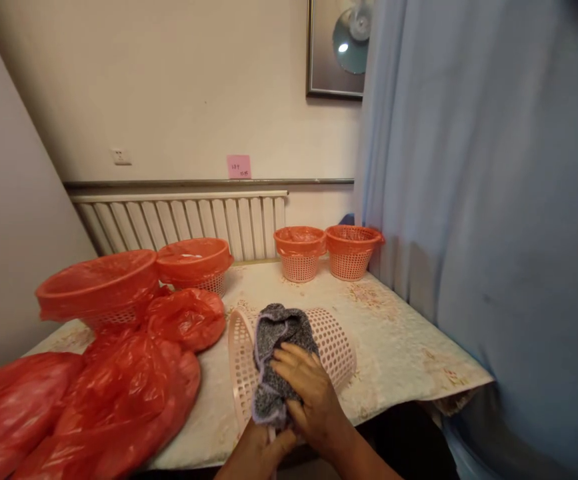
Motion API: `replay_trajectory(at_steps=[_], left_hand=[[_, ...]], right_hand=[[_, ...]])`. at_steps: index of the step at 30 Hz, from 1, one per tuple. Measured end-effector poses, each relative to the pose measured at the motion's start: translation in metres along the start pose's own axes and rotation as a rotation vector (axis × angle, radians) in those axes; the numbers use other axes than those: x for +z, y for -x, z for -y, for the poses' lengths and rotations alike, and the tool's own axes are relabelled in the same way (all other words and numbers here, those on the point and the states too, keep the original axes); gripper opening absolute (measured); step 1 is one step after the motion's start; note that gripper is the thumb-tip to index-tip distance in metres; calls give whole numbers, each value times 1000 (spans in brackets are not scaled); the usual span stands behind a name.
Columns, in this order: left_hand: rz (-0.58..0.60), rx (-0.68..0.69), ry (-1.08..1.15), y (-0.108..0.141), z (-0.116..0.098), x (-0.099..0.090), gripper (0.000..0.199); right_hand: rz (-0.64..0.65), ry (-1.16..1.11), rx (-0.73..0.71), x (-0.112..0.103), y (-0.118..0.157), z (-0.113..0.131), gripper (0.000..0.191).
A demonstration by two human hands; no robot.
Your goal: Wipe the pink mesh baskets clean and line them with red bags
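A pale pink plastic basket (336, 347) with a perforated wall lies on its side in front of me, its mouth turned to the left. A grey cloth (271, 333) with lilac edging is draped over its near wall. My right hand (311, 393) holds the cloth against the basket, fingers laid along it and thumb apart. Below the cloth, my left hand (263, 450) is closed around the basket's near rim; part of its fingers are hidden.
Red plastic bags (133, 393) are heaped at the left. Behind them stand two baskets lined with red bags, a large basket (99, 287) and another basket (193, 260). Two more lined baskets (300, 257) stand at the back. A blue curtain (469, 200) hangs along the right.
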State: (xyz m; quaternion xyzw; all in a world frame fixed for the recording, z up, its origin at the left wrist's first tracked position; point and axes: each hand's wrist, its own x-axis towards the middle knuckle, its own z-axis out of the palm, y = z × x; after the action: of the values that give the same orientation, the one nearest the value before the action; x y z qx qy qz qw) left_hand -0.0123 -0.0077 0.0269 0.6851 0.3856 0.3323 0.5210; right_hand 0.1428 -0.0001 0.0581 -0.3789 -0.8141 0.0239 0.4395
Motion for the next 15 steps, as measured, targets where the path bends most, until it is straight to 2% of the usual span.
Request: replay_trajectory(at_steps=[4,7,11,15], left_hand=[[12,71,-1,0,-9,-2,37],[-16,44,-12,1,-9,-3,37],[-16,8,-3,2,1,-3,42],[-11,34,59,3,19,-4,50]], right_hand=[[-82,87,61,2,-2,-36,69],[-176,137,143,-2,0,-72,64],[-262,208,238,-12,10,-113,57],[-286,242,276,-17,19,-128,54]])
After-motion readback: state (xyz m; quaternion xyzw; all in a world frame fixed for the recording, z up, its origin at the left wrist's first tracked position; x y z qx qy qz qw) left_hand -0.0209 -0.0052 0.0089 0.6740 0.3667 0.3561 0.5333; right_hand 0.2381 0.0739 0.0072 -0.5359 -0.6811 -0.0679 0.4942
